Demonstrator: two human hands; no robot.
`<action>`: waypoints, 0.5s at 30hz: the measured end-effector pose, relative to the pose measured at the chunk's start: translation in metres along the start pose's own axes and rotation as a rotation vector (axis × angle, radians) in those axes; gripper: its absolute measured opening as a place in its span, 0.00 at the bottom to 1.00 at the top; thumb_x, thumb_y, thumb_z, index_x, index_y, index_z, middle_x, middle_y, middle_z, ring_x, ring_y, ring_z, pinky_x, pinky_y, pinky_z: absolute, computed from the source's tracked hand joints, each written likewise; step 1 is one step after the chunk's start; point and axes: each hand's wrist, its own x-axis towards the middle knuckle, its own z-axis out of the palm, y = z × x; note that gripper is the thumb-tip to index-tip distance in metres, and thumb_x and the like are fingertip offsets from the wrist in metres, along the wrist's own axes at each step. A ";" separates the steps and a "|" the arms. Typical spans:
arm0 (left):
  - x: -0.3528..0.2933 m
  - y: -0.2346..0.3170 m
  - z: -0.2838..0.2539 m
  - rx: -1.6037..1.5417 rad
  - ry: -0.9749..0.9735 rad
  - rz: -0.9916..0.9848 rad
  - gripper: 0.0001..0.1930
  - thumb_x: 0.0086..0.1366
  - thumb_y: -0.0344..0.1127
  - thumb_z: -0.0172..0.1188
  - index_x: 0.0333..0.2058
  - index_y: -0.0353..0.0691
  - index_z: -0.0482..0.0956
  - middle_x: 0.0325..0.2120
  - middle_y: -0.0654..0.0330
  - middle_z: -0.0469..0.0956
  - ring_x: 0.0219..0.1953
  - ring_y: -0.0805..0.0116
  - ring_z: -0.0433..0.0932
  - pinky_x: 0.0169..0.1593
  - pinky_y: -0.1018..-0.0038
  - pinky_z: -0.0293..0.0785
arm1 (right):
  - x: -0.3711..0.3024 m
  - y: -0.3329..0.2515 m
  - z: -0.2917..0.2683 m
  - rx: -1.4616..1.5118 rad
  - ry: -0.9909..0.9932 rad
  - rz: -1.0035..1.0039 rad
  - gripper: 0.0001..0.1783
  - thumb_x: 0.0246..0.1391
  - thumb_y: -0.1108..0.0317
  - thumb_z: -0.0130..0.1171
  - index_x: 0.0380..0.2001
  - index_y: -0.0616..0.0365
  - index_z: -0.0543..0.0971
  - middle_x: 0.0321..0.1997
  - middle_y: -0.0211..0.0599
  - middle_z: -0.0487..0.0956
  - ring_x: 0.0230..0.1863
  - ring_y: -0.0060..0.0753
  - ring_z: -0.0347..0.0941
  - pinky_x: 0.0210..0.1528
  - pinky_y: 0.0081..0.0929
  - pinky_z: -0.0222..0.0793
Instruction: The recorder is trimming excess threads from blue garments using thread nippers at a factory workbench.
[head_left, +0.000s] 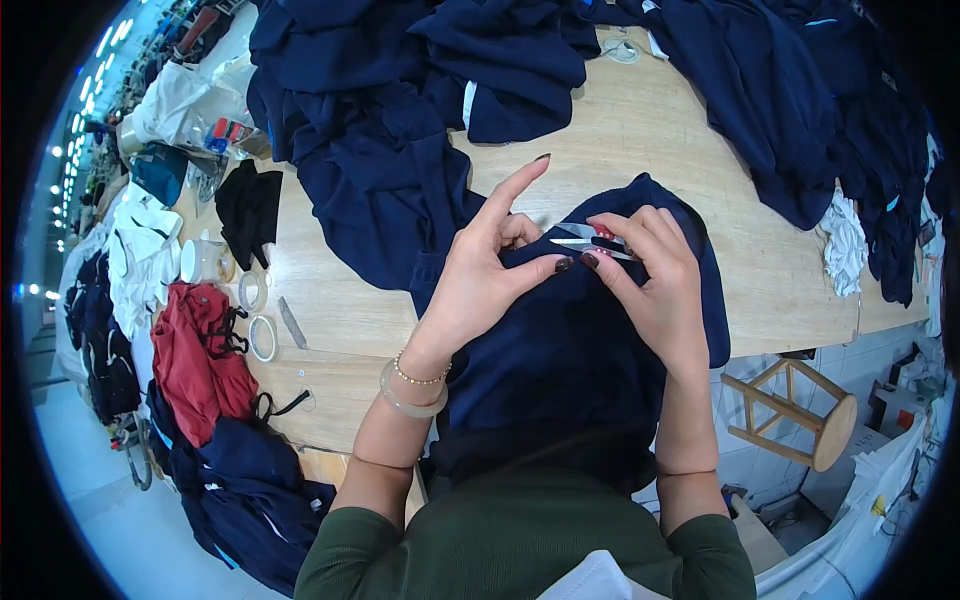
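While both forearms come up from the lower edge over a wooden table, the navy garment lies bunched between the person's body and the table edge, its upper fold raised under the two hands. Its top edge sits just beneath the fingertips, so the cloth is touched by both hands at once. On the left, the left hand pinches a bit of the fabric between thumb and middle finger, with the index finger stretched straight up and away from the cloth. Just beside it, the right hand is closed around a small pair of thread snips, whose silver blades point toward the left hand and lie against the fold. The two thumbs almost meet over the dark cloth. Farther up the table, heaps of navy clothing spread well apart from the hands, and rolls of tape rest near a red garment at the left edge.
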 end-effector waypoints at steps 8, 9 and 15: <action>0.000 -0.002 0.006 -0.067 0.052 -0.002 0.36 0.58 0.20 0.65 0.64 0.39 0.61 0.26 0.66 0.74 0.35 0.80 0.74 0.44 0.83 0.70 | -0.001 0.005 0.013 0.246 0.013 0.099 0.15 0.49 0.69 0.68 0.41 0.61 0.81 0.31 0.35 0.75 0.33 0.32 0.68 0.34 0.25 0.64; -0.001 -0.005 0.007 -0.102 0.087 0.004 0.32 0.58 0.20 0.65 0.60 0.40 0.65 0.28 0.65 0.74 0.37 0.80 0.74 0.44 0.82 0.69 | -0.001 0.005 0.014 0.303 0.019 0.128 0.14 0.50 0.69 0.68 0.41 0.61 0.81 0.31 0.35 0.75 0.34 0.31 0.68 0.34 0.24 0.64; -0.001 -0.021 0.009 -0.120 0.145 0.086 0.23 0.57 0.21 0.67 0.51 0.36 0.69 0.45 0.58 0.72 0.39 0.78 0.76 0.42 0.82 0.71 | 0.004 0.007 0.018 0.545 0.042 0.249 0.13 0.55 0.69 0.65 0.42 0.62 0.80 0.32 0.33 0.75 0.33 0.25 0.68 0.34 0.20 0.62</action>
